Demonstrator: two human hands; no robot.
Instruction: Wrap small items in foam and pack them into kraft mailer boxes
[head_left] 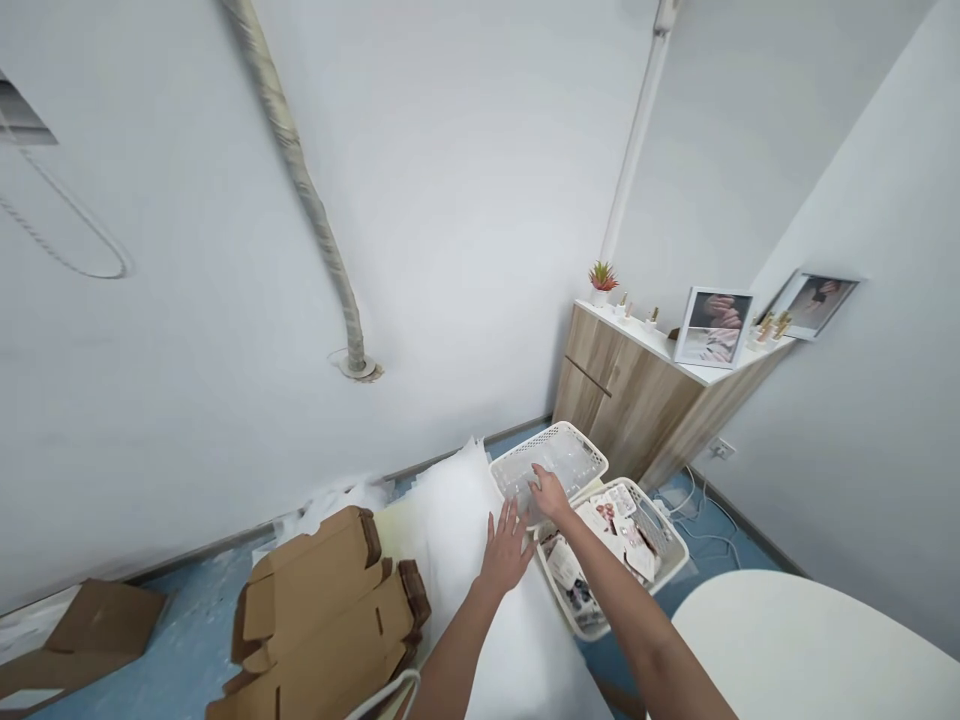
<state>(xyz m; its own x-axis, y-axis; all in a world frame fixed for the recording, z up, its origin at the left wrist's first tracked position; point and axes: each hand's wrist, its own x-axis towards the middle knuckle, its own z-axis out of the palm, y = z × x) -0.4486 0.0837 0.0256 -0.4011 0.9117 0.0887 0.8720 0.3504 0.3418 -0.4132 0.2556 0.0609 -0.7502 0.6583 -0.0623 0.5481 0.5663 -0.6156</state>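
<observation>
My left hand (507, 548) has its fingers spread, at the near left edge of a shallow white basket (592, 452) with a perforated rim. Over that basket is my right hand (550, 494), with its index finger and thumb apart and nothing visible between them. Something clear and plastic-looking lies in the basket by my fingers; its kind cannot be made out. Under my right forearm stands a second white basket (675, 553), filled with small printed cards and packets (609, 525). White foam-like sheeting (457, 515) spreads beneath and beside my left arm.
Flattened brown cardboard boxes (330, 590) are stacked at left, with an open carton (105, 630) on the blue floor beyond. A wooden cabinet (622, 385) bears picture frames (712, 327) and a small plant (602, 277). A round white table (810, 640) stands at lower right, near loose cables (705, 520).
</observation>
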